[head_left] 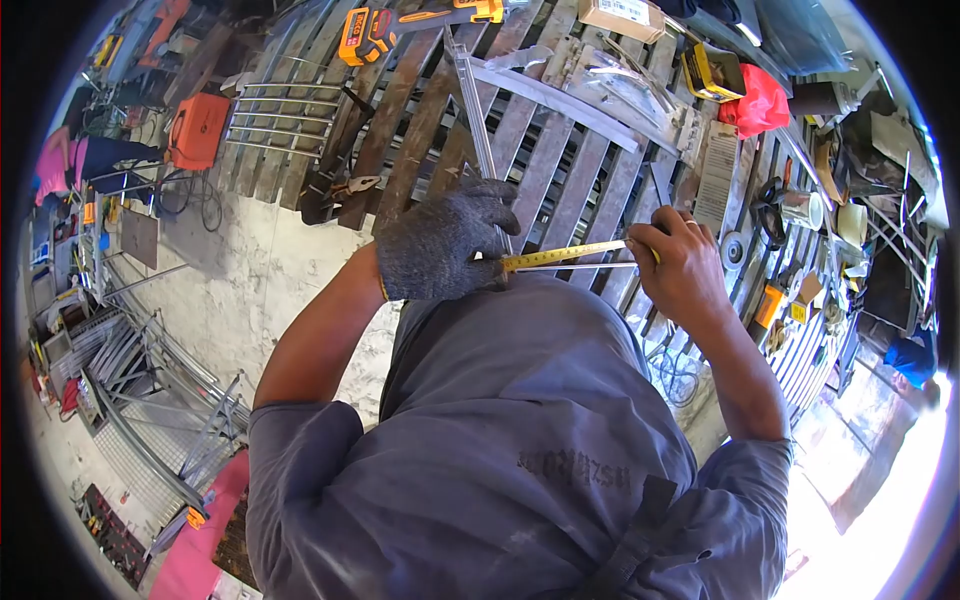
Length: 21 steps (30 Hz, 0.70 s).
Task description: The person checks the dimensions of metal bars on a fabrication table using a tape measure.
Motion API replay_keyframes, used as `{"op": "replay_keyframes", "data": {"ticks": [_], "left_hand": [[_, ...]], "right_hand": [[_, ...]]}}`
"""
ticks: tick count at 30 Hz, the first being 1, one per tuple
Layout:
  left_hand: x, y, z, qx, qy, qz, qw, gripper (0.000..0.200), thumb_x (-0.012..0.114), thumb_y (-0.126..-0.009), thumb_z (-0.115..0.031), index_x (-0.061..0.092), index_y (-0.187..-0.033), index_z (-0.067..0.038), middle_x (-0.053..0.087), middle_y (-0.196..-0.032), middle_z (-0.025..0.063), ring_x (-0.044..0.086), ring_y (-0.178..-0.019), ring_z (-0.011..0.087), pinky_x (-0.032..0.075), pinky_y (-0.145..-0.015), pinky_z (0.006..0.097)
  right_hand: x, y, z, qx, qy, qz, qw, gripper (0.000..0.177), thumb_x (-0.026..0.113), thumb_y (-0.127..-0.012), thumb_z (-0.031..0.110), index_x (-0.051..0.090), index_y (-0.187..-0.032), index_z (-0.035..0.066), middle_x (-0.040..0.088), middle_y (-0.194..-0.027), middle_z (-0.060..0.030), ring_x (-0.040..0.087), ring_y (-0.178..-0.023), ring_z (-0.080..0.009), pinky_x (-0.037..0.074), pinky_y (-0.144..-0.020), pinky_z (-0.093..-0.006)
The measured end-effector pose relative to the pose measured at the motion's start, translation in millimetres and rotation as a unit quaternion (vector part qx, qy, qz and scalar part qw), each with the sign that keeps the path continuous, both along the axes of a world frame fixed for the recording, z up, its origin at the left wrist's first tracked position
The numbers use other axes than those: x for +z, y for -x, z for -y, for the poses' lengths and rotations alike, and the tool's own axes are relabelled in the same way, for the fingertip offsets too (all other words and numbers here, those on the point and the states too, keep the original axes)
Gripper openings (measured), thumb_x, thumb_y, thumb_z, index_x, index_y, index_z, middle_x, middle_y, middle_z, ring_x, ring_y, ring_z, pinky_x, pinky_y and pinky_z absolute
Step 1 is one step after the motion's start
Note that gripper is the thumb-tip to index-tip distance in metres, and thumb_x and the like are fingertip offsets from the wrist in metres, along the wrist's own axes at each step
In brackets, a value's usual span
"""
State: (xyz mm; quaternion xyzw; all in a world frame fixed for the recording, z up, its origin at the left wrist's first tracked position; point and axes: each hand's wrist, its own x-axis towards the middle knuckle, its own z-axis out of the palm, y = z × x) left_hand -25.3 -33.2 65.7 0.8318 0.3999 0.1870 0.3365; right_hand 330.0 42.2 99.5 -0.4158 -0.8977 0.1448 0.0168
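A yellow tape measure blade [565, 256] stretches between my two hands, close in front of my body. My left hand [445, 242], in a dark grey knitted glove, closes around the blade's left end and is beside a long metal bar [475, 115]. The bar runs away from me over the slatted table. Bare and wearing a ring, my right hand [685, 262] pinches the blade's other end between thumb and fingers. Just below the blade lies a thin pale rod [585, 266]. Whether either hand also grips the rod or bar is hidden.
The wooden slatted table [545, 165] carries an orange-black power tool [385, 30], pliers [350, 187], several metal rods [285, 115], a red plastic bag [757, 102] and a yellow box [712, 72]. An orange case [197, 132] stands left. A person [75, 160] is at the far left.
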Motion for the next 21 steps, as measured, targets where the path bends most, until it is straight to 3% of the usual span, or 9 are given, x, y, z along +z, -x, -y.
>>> {"op": "replay_keyframes", "data": {"ticks": [21], "left_hand": [[-4.6, -1.5, -2.2, -0.009, 0.0, -0.014, 1.0, 0.022, 0.085, -0.094, -0.025, 0.088, -0.109, -0.008, 0.078, -0.132, 0.0136, 0.056, -0.151, 0.0412, 0.047, -0.127, 0.0535]], "right_hand": [[1.9, -2.5, 2.5, -0.005, 0.007, 0.002, 1.0, 0.014, 0.076, -0.103, 0.019, 0.081, -0.112, 0.011, 0.067, -0.105, -0.0107, 0.07, -0.108, -0.0363, 0.054, -0.093, -0.0538]]}}
